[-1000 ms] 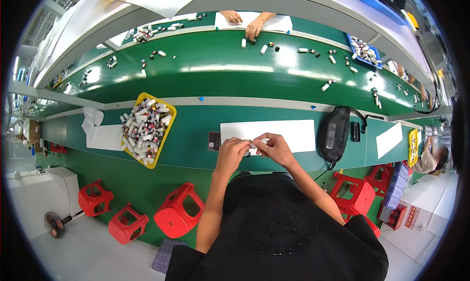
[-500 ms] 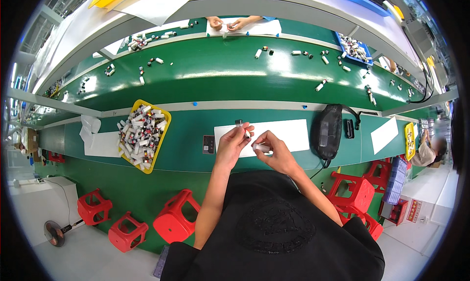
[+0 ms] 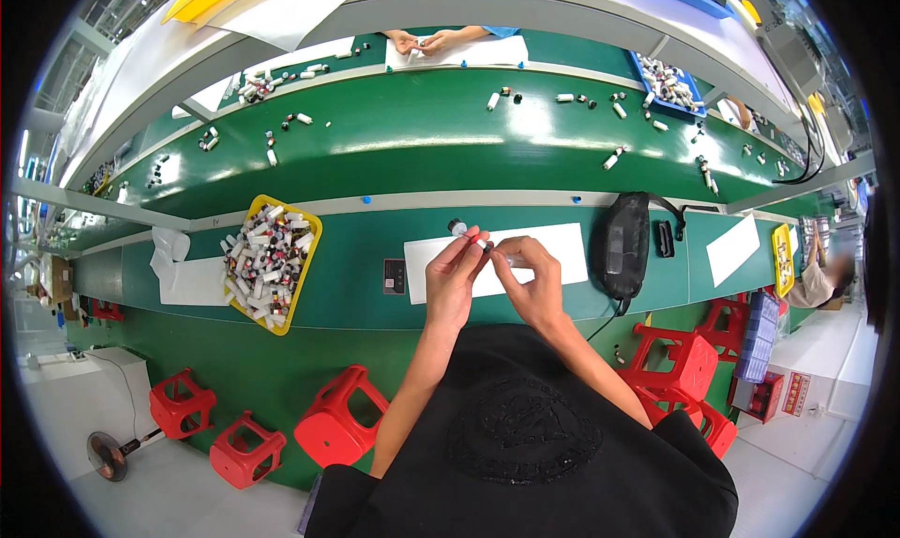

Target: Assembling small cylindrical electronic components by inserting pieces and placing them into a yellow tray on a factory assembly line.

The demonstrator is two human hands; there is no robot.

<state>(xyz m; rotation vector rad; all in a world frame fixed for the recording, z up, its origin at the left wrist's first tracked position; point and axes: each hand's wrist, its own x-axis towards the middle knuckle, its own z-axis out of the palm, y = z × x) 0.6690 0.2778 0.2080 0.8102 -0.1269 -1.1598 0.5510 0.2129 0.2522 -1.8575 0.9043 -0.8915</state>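
Note:
Above a white sheet point(image 3: 564, 247) on the green bench, my two hands are brought close together. My left hand point(image 3: 450, 280) is closed on a small capped bottle point(image 3: 457, 227), whose dark-and-white end sticks out past the fingers. A red-and-black part point(image 3: 482, 244) shows at its fingertips. With thumb and forefinger meeting beside that part, my right hand point(image 3: 534, 280) holds a small whitish cylinder point(image 3: 516, 260), mostly hidden by the fingers. To the left, a yellow tray point(image 3: 313, 249) is heaped with similar small white cylinders with dark and red parts.
A black pouch point(image 3: 622, 247) lies right of the sheet, near a dark card point(image 3: 394, 276). Beyond the bench ledge, loose small bottles point(image 3: 613, 157) dot a green surface. Across it, a co-worker's hands point(image 3: 431, 43) handle something small. Red stools point(image 3: 342, 416) stand below.
My hands have drawn together, the right moving up to the left's fingertips. The capped bottle in my left hand has tilted, and the red part has come into view.

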